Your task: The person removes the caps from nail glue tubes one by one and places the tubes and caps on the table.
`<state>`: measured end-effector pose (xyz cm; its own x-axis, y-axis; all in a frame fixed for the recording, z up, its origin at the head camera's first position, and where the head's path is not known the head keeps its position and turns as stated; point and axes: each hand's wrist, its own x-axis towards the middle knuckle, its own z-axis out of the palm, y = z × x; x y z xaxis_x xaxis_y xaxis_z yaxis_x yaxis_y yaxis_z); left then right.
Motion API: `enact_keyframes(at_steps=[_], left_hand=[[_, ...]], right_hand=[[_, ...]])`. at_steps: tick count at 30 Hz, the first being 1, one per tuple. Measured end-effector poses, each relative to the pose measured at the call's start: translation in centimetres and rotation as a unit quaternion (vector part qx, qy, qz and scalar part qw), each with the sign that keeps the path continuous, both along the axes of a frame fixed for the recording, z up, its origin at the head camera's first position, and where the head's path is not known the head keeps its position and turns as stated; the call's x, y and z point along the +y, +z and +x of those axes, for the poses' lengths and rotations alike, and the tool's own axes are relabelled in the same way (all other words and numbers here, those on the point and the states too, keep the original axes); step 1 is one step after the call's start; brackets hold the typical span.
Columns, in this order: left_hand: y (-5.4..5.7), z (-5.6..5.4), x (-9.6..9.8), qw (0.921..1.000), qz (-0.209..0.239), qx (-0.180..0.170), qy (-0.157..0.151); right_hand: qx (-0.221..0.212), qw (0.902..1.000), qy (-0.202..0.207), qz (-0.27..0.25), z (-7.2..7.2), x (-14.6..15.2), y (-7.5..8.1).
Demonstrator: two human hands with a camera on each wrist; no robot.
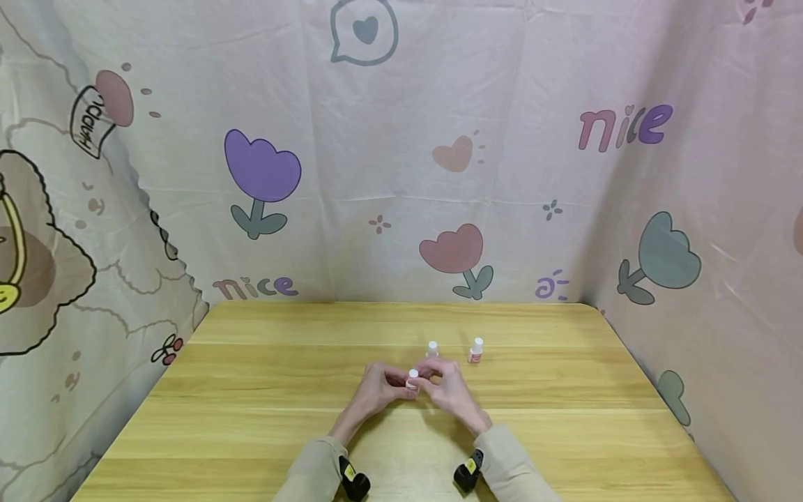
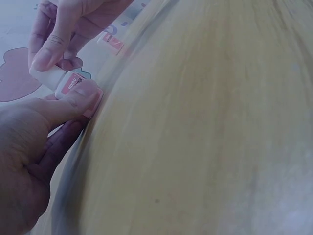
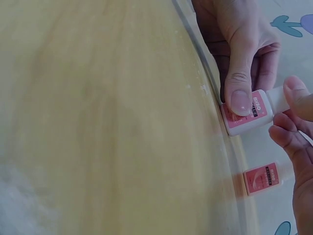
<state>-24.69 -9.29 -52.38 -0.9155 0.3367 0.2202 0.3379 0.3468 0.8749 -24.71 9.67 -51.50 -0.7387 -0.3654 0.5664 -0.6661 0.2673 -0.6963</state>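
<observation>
Holding a little white bottle (image 3: 248,123) upright between both hands: left hand (image 1: 376,389) grips the pink-labelled body, right hand (image 1: 449,390) pinches the white cap (image 2: 47,77), and two similar bottles (image 1: 476,351) stand on the surface (image 1: 270,390) behind, one partly hidden by the right hand

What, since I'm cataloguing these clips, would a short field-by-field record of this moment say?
Held item: pink-labelled bottle, small, white and upright
Cap: white cap, on the bottle
Left hand: left hand grips the bottle's body
Right hand: right hand pinches the cap
Other items: partly hidden bottle just behind the right hand; rightmost bottle, standing apart
Surface: wood-grain table
Backdrop: pale cloth printed with flowers, hearts and "nice"
</observation>
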Motion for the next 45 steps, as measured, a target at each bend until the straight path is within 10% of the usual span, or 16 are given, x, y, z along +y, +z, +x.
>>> enact_keyframes(at_steps=[12,33,45], left_hand=[[0.1,0.3,0.0,0.9997,0.002,-0.003,0.023],[0.1,0.2,-0.1,0.9997,0.006,-0.006,0.021],[0.3,0.4,-0.1,0.9996,0.008,0.002,0.026]], right_hand=[[-0.101,0.9926,-0.067,-0.009,0.4,-0.3,0.6],[0.008,0.9997,-0.006,-0.021,0.6,-0.5,1.0],[-0.072,0.9966,-0.037,-0.017,0.2,-0.4,0.6]])
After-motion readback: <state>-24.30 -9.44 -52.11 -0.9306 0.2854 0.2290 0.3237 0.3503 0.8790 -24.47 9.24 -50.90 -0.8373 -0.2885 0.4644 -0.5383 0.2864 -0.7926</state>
